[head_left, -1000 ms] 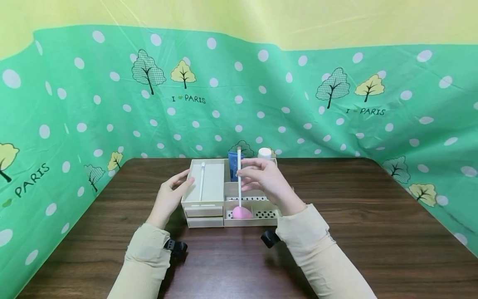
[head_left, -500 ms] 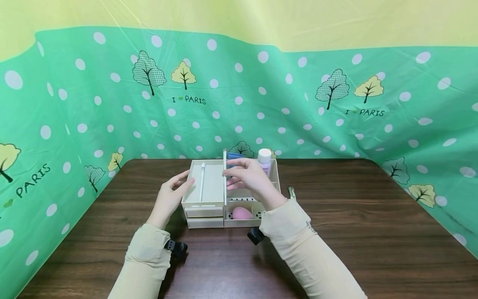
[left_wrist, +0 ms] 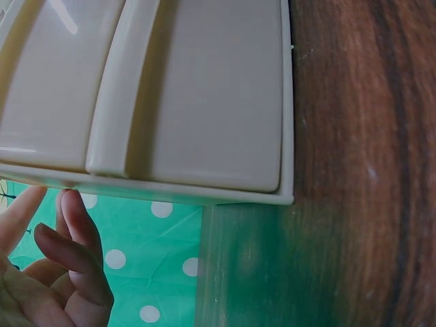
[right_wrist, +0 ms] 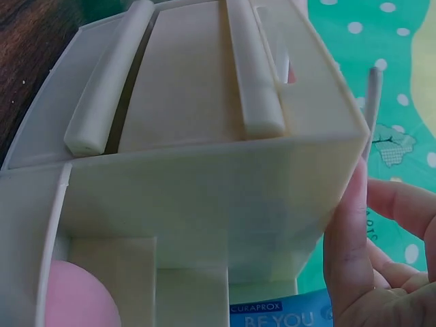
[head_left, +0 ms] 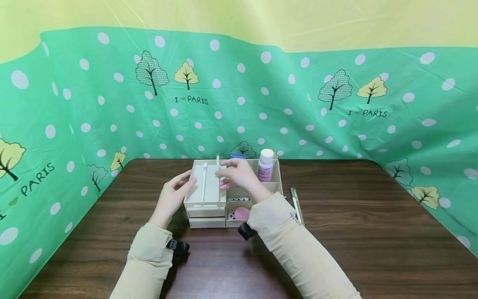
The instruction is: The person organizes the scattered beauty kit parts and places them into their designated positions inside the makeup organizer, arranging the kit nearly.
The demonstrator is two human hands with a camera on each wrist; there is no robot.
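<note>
A cream desk organizer (head_left: 206, 223) with drawers stands on the table. My left hand (head_left: 171, 197) holds its left side, thumb over the top rim and fingertips against the side wall in the left wrist view. My right hand (head_left: 242, 176) pinches a slim white stick (head_left: 218, 192) with a darker tip, upright over the right part of the organizer's top tray. Another white stick (head_left: 203, 182) with a thicker white end lies in that tray. In the right wrist view, the held stick (right_wrist: 373, 102) rises past the organizer's corner, its lower part hidden.
Right compartments hold a pink rounded sponge (head_left: 242, 213), a purple bottle (head_left: 265, 171) with a white cap and a blue toothpaste tube (right_wrist: 279, 312), partly hidden. Slender sticks (head_left: 296, 203) lie on the table right of the organizer. A green dotted cloth (head_left: 239, 112) hangs behind.
My right hand has moved left with the white stick, from above the pink sponge to over the top tray. The purple bottle now shows. My left hand stays at the organizer's side.
</note>
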